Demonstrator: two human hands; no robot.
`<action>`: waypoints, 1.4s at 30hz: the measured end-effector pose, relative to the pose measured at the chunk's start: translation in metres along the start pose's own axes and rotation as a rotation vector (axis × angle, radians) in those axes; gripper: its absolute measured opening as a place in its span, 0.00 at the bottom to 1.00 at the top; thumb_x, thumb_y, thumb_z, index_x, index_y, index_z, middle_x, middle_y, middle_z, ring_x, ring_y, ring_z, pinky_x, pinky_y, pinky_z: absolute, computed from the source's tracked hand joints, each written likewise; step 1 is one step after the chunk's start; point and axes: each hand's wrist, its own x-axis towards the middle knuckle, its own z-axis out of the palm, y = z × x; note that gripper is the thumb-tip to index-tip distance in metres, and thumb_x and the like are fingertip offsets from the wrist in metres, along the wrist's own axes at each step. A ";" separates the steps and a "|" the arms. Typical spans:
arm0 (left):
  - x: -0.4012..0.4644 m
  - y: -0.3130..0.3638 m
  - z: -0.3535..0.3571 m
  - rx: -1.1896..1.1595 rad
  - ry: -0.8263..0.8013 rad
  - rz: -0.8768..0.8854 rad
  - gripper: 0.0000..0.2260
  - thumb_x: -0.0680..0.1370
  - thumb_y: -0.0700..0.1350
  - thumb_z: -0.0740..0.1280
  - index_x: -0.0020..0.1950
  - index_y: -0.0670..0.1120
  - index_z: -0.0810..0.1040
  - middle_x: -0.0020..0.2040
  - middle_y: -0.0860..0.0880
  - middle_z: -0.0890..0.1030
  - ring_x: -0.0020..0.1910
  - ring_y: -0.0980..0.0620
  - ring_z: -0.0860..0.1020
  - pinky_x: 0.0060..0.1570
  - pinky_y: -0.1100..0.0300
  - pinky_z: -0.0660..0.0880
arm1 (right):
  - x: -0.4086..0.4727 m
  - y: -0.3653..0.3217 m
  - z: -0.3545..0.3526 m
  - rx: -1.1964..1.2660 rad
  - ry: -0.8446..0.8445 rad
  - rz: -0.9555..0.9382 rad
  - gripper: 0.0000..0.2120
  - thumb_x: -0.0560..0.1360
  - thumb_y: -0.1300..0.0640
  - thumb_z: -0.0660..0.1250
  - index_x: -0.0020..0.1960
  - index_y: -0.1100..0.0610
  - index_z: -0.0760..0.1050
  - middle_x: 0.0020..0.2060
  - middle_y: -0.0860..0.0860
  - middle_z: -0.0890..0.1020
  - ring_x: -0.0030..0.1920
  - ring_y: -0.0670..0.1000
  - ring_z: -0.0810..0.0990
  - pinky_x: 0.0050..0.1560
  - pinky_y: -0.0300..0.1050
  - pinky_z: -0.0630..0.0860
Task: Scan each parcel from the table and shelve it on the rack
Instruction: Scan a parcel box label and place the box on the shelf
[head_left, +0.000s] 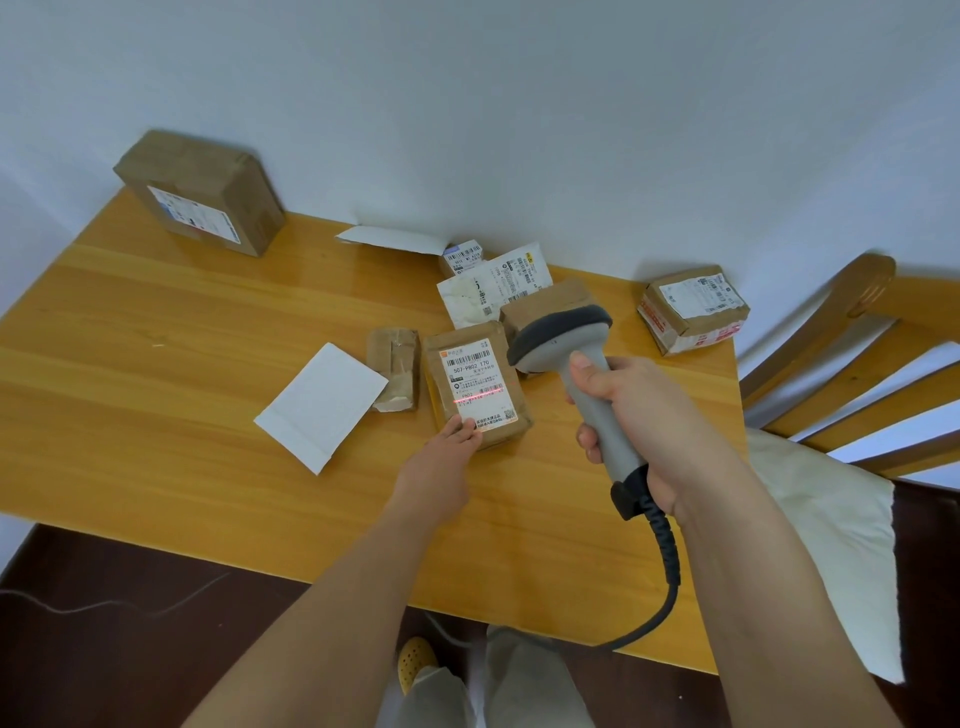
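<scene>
Head view: our right hand (631, 410) grips the scanner (576, 364); flat left fingers (460, 431) should steady the parcel (475, 384) while we centre the red line (478, 399) on its barcode.

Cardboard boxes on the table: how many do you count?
6: back-left corner, far right, under the left hand, beside it, behind the scanner, by the wall. Others may be hidden.

Soft, even daylight fills the head view; shadows are faint. A pale sheen of glare lies on the wooden table (208, 322) near the wall (467, 104). Focus is sharp at the centre. Wide-angle distortion bends the table edges and the chair (852, 332) at right.
</scene>
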 end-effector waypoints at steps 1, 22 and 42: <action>0.000 0.000 0.000 -0.001 -0.002 -0.002 0.33 0.79 0.34 0.60 0.80 0.53 0.53 0.80 0.57 0.49 0.78 0.59 0.44 0.71 0.56 0.66 | 0.000 0.000 -0.001 0.007 0.004 -0.001 0.16 0.81 0.52 0.64 0.60 0.65 0.72 0.42 0.57 0.73 0.25 0.48 0.71 0.27 0.42 0.68; 0.031 0.011 0.003 -0.863 0.339 -0.717 0.31 0.73 0.53 0.74 0.68 0.40 0.65 0.66 0.42 0.69 0.65 0.41 0.70 0.63 0.47 0.72 | -0.008 0.000 -0.014 0.015 0.008 -0.004 0.16 0.80 0.50 0.65 0.57 0.63 0.73 0.38 0.56 0.73 0.23 0.47 0.72 0.25 0.41 0.70; 0.020 0.036 0.027 -1.342 0.493 -0.722 0.15 0.77 0.42 0.71 0.63 0.40 0.78 0.60 0.44 0.81 0.49 0.51 0.76 0.50 0.59 0.72 | -0.029 0.005 -0.026 0.108 -0.036 -0.031 0.11 0.80 0.52 0.64 0.53 0.60 0.75 0.41 0.54 0.76 0.25 0.48 0.71 0.29 0.44 0.69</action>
